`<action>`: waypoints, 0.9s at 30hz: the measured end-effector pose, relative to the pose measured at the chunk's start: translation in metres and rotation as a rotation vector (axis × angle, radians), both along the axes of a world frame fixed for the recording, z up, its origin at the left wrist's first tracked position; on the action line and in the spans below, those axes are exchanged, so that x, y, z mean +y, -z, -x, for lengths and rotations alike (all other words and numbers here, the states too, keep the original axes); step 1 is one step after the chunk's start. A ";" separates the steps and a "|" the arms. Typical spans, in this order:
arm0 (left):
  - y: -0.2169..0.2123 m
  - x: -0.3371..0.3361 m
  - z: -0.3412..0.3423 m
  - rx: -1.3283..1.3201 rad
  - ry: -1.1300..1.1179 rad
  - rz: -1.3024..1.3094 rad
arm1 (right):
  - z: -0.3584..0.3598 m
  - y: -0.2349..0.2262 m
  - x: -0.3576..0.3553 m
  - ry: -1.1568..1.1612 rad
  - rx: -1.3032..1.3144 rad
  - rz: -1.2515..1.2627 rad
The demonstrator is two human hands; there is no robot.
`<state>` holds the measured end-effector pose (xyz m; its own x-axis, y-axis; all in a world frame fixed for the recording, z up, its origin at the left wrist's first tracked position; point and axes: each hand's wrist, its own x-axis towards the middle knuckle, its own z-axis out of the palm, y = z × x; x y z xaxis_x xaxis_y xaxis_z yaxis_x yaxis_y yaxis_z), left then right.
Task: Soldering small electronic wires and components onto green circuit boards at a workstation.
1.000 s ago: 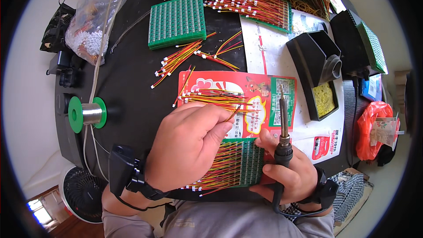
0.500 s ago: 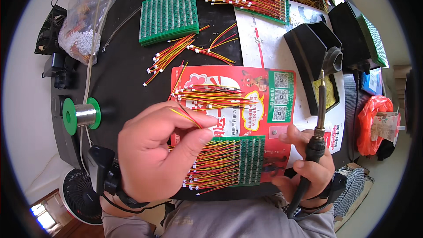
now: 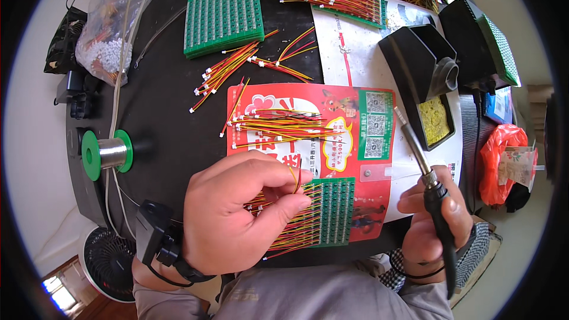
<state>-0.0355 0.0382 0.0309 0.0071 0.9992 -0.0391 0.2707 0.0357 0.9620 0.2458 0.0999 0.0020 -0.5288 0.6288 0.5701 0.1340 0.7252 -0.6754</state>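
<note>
2 hands over the bench edge. Left hand [image 3: 234, 213]: thumb and forefinger pressed together, pinching a short red-and-yellow wire lead [image 3: 296, 178] that stands up just above the fingertips. Directly under and right of this hand lies a green circuit board [image 3: 332, 213] with a row of same-coloured leads sticking out of its left edge, resting on a red printed sheet [image 3: 349, 112]. Right hand [image 3: 432, 225]: fingers curled tight around the black handle of a soldering iron [image 3: 424, 172], tip slanting up and left, clear of the board. Loose wire bundle [image 3: 284, 125] lies above the left hand. Solder spool [image 3: 106, 154], green flanges, sits left of it. Black iron stand [image 3: 427, 77] above the right hand.
</note>
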 end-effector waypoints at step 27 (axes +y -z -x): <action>0.001 0.001 -0.005 0.031 -0.029 -0.025 | 0.018 0.017 -0.020 0.270 0.336 0.115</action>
<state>-0.0305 0.0389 0.0301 -0.0224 0.9997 -0.0141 0.3000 0.0202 0.9537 0.2275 0.0798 -0.0152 -0.1342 0.7879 0.6010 0.0671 0.6123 -0.7877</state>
